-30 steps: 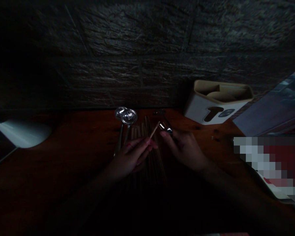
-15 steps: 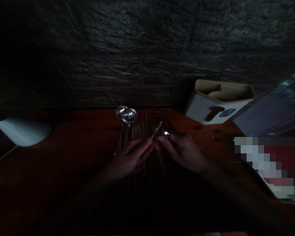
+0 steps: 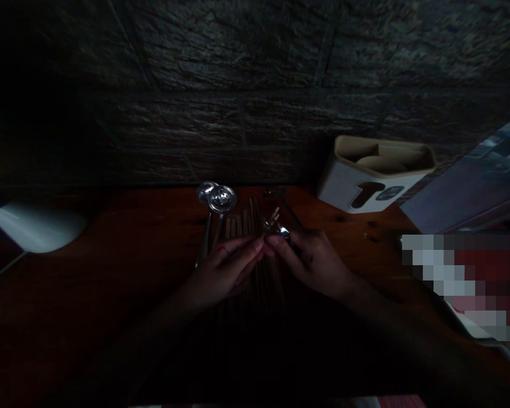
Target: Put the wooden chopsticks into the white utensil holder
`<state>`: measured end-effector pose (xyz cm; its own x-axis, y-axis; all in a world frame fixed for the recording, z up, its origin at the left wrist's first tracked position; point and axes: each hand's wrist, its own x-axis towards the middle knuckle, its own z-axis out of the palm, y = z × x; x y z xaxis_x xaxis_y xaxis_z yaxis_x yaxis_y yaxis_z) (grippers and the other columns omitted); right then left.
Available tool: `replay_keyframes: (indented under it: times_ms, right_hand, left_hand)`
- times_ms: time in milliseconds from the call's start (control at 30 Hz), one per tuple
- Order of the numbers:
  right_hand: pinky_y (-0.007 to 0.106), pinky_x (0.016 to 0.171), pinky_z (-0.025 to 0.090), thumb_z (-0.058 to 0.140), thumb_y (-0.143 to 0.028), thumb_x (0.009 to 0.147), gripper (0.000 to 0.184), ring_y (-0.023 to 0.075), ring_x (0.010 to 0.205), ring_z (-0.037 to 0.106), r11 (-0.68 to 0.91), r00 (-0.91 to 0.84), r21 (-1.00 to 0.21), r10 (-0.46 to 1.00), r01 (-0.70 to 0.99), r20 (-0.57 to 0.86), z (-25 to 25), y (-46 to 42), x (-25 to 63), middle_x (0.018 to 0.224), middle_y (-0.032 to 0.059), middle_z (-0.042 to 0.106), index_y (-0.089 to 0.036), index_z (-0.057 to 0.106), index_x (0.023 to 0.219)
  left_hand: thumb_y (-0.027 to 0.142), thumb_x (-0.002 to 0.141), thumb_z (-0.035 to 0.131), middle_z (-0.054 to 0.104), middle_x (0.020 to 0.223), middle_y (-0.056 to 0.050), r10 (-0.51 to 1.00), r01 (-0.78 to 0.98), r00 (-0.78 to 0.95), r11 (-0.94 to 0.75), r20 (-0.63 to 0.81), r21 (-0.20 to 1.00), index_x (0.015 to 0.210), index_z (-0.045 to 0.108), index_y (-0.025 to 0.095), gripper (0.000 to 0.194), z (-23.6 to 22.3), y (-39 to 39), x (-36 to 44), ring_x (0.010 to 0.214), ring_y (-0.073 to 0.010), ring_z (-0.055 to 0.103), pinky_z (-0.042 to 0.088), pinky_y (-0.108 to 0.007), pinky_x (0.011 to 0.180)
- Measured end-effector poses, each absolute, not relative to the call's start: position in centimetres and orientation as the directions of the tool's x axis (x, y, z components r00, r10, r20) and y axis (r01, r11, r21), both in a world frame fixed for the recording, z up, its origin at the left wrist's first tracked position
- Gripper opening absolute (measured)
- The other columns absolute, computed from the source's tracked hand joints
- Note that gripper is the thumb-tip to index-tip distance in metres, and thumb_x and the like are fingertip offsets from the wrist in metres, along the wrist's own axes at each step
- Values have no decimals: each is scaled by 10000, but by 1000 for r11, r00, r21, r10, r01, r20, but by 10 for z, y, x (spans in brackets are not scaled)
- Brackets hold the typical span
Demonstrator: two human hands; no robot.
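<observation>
Head view: dim wooden tabletop (image 3: 131, 243) under hands (image 3: 323, 263), rough block wall (image 3: 272, 56) behind.

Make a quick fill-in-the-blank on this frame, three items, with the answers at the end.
1. The hand holding the shiny metal piece is the person's ____ one.
2. On the table, as seen in the picture, the perforated ladle lies to the ____ of the thin sticks.
3. The outer sides of the container with the beige rim are ____ in colour.
Missing words: right; left; white.
</observation>
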<state>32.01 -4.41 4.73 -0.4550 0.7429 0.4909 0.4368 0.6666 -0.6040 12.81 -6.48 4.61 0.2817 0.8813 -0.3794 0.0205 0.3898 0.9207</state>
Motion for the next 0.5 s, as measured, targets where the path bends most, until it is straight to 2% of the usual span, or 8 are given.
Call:
replay_keyframes:
  times_ms: [200, 300, 400, 500]
  right_hand:
    - [241, 448, 277, 495, -370, 962, 403, 70, 423, 396, 514, -215, -587, 837, 625, 504, 42, -20, 342, 495, -33, 464, -168, 532, 616]
    - [240, 441, 267, 487, -372, 963, 411, 67, 423, 381, 496, -171, -595, 838, 632, 518, 43, -19, 345, 490, -39, 437, -173, 507, 604]
    - [222, 442, 284, 483, -367, 967, 396, 65, 435, 404, 557, -231, -610, 816, 564, 531, 43, -29, 335, 502, -41, 454, -169, 525, 626]
    - [203, 491, 345, 487, -323, 971, 334, 67, 483, 478, 652, -395, -610, 758, 451, 519, 38, -37, 325, 566, -26, 547, -155, 596, 704]
  left_hand:
    - [546, 888, 547, 371, 536, 77, 856, 28, 360, 388, -371, 921, 899, 671, 208, 360, 51, -69, 130, 396, -44, 240, 192, -140, 360]
    - [541, 892, 537, 394, 563, 69, 872, 17, 320, 386, -371, 922, 907, 674, 212, 357, 53, -66, 131, 396, -42, 246, 197, -140, 356]
    - [549, 888, 534, 451, 617, 52, 875, 45, 272, 403, -399, 914, 935, 677, 211, 370, 50, -63, 130, 408, -38, 288, 223, -141, 370]
    - [582, 870, 540, 469, 609, 52, 871, 80, 262, 409, -415, 909, 953, 676, 208, 406, 45, -63, 128, 400, -43, 297, 239, -150, 366]
